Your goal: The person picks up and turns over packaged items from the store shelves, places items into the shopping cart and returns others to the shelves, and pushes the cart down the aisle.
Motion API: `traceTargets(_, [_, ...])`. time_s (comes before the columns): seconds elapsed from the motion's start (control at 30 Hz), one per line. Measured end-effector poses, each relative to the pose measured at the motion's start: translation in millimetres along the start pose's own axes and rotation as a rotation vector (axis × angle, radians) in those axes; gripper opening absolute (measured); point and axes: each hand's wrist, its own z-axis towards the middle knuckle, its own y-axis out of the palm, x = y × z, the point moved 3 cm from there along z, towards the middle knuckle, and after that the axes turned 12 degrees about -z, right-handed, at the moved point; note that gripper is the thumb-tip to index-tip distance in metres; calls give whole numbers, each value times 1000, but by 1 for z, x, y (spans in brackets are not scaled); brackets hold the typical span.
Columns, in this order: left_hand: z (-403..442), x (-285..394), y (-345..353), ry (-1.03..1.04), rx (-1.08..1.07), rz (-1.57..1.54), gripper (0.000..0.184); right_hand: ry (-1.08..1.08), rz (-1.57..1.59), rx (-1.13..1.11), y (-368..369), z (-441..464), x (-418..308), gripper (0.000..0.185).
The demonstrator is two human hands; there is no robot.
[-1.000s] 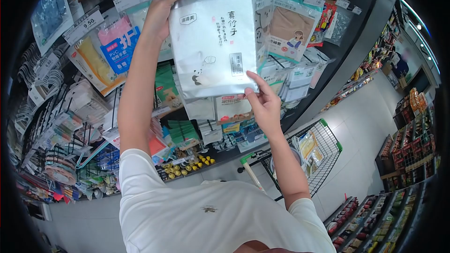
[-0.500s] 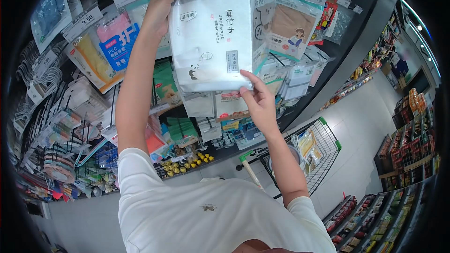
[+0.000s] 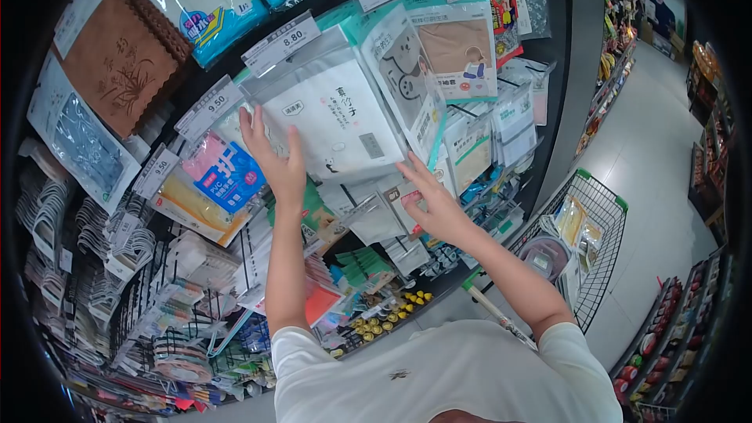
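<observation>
A white packet (image 3: pixel 333 121) with dark vertical lettering and a small panda print hangs at the shelf under an 8.80 price tag (image 3: pixel 282 43). My left hand (image 3: pixel 276 163) is at its left edge, fingers and thumb spread, not closed round it. By the lower right corner of the packet is my right hand (image 3: pixel 439 205), its fingers apart and the fingertips close to the bottom edge; whether they touch is hard to tell. To the right hangs a teal-edged pack with a cartoon face (image 3: pixel 403 70). Left of my left hand is a blue and pink PVC glove pack (image 3: pixel 227 176).
Brown scalloped cloths (image 3: pixel 117 63) and blue-wrapped cloth packs (image 3: pixel 200 8) hang higher up. A wire shopping cart (image 3: pixel 603 266) holding several goods stands in the aisle at right. Another person (image 3: pixel 662 12) is far down the aisle. More stocked shelves (image 3: pixel 666 337) line the right side.
The white packet was held up before the shelf by both hands; now it is back among the hanging packs. My left hand has let go and lowered. The view has shifted.
</observation>
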Motion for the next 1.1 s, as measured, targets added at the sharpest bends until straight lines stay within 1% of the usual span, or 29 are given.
traceTargets(0.03, [-2,6,3,119,-55,226,59,-32,-65,23,1,-2,2,58])
traceTargets(0.07, [-2,6,6,120,-59,225,59,-64,-132,44,2,-4,3,58])
traceTargets(0.13, [-3,8,17,217,-236,226,54,-62,-126,48,-1,-6,6,57])
traceTargets(0.17, [-4,10,22,214,-239,229,54,-62,-120,52,-1,-8,7,56])
traceTargets(0.2, [-4,17,33,231,-298,169,54,-61,-116,49,-2,-10,8,56])
traceTargets(0.23, [-4,24,42,247,-356,108,54,-27,11,62,-4,-12,11,54])
traceTargets(0.27, [-3,28,50,246,-360,110,54,7,137,76,-5,-14,14,53])
traceTargets(0.33, [-4,39,68,358,-451,150,55,30,137,106,-9,-21,18,52])
traceTargets(0.37, [-5,43,77,359,-453,150,55,51,134,136,-12,-23,21,50])
traceTargets(0.43, [-8,49,92,384,-465,299,70,78,150,137,-18,-28,27,49])
traceTargets(0.47, [-9,49,98,385,-467,299,70,105,166,137,-21,-31,30,47])
traceTargets(0.53, [-11,42,106,237,-419,380,83,134,154,144,-24,-37,38,45])
traceTargets(0.57, [-13,41,109,242,-425,376,83,161,140,152,-25,-40,43,43])
traceTargets(0.63, [-14,37,109,196,-375,350,90,161,134,142,-28,-45,51,42])
traceTargets(0.8, [-10,35,89,222,-324,227,86,172,88,79,-27,-46,53,42])
traceTargets(0.87, [-7,31,80,214,-306,175,84,136,32,-27,-17,-41,52,43])
traceTargets(0.9, [-6,29,76,215,-309,205,81,136,35,-26,-13,-37,50,43])
traceTargets(0.97, [-5,25,71,219,-321,237,78,29,69,-117,1,-28,39,49])
traceTargets(1.0, [-4,24,69,234,-326,273,74,32,76,-114,5,-22,34,49])
traceTargets(1.07, [-2,21,67,249,-335,311,71,-56,-6,-234,17,-8,19,63])
traceTargets(1.1, [0,18,66,248,-346,366,68,-56,-2,-233,26,1,20,63])
